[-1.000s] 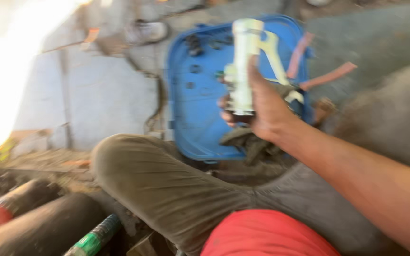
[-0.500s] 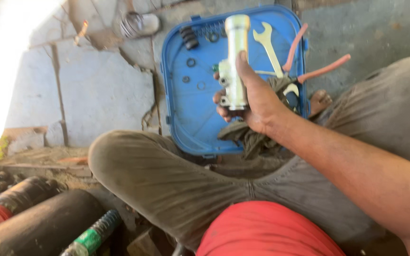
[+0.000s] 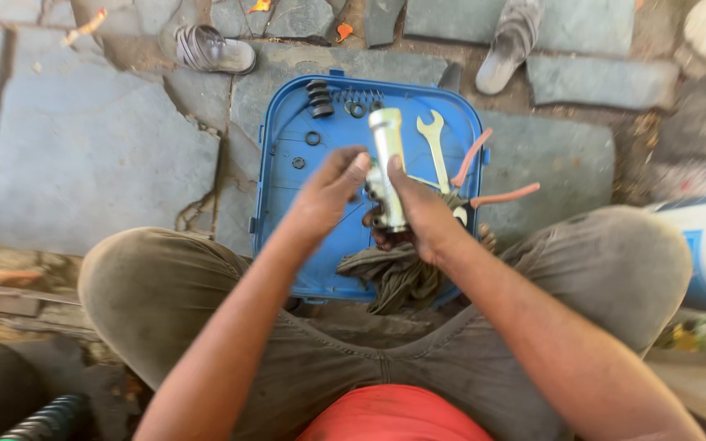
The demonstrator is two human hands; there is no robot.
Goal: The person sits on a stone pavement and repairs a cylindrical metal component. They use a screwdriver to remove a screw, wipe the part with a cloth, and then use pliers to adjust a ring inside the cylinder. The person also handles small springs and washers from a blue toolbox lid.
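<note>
Held upright over the blue tray in the right hand, pale metal tube bottom hidden, left hand fingertips touching it, loose, room at left.

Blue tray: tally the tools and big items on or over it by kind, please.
Metal cylinder, held by right hand, left hand touching: 1
Wrench: 1
Pliers: 1
Rag: 1
Total: 4, on blue tray
</note>
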